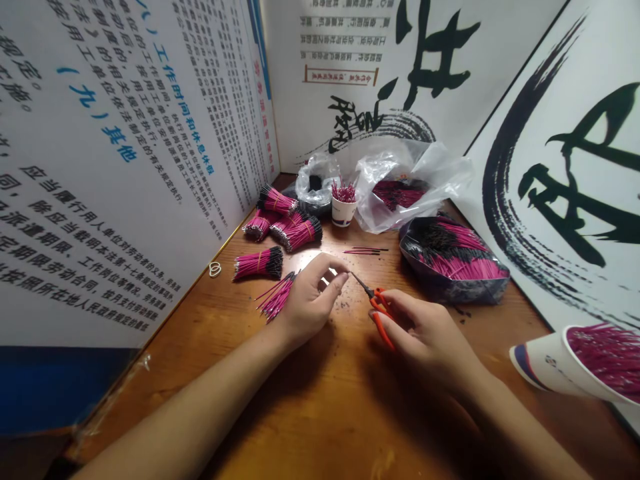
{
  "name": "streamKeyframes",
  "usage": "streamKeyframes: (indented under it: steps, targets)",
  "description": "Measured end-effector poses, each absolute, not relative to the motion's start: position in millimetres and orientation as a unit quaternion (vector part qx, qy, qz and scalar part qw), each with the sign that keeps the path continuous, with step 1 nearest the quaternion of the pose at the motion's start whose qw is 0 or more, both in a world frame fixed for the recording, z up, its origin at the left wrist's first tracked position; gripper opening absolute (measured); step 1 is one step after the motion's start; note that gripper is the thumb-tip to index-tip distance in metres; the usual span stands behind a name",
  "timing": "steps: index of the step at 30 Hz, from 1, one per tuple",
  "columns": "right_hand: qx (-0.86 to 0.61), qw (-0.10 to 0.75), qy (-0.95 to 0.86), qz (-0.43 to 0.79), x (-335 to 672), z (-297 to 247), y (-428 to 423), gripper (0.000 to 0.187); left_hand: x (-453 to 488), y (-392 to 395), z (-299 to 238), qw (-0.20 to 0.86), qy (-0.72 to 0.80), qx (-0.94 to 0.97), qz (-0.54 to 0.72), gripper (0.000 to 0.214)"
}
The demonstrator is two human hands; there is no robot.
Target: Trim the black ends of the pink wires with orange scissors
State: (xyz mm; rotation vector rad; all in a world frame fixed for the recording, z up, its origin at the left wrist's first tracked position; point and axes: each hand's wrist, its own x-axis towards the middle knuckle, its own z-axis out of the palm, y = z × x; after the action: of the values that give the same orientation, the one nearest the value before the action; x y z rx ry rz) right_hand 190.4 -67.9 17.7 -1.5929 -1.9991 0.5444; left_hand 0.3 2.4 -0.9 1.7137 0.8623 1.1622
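Observation:
My left hand (313, 297) is curled in a pinch, with a fan of thin pink wires (277, 297) sticking out to its left over the wooden table (320, 413). My right hand (425, 333) grips small orange-handled snips (377, 307), whose dark tips point at my left fingertips. Whether the tips touch a wire I cannot tell.
Banded pink wire bundles (280, 223) lie behind my left hand. A paper cup of wires (343, 203), clear plastic bags (400, 187), a dark tray heaped with wires (453, 257) and a few loose wires (365, 251) sit behind. Another cup (590, 363) lies at right. Printed boards wall the table.

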Motion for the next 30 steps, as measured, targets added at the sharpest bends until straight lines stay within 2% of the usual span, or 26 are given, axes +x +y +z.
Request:
streamKeyframes:
  steps: [19, 30]
  targets:
    - [-0.58, 0.252, -0.747, 0.207, 187.4, 20.1, -69.8, 0.019, 0.2, 3.7, 1.3, 0.368, 0.332, 0.715, 0.493, 0.004]
    - [-0.589, 0.254, -0.744, 0.184, 188.3, 17.7, -68.3, 0.022, -0.2, 3.5, 1.8, 0.368, 0.334, 0.713, 0.494, 0.004]
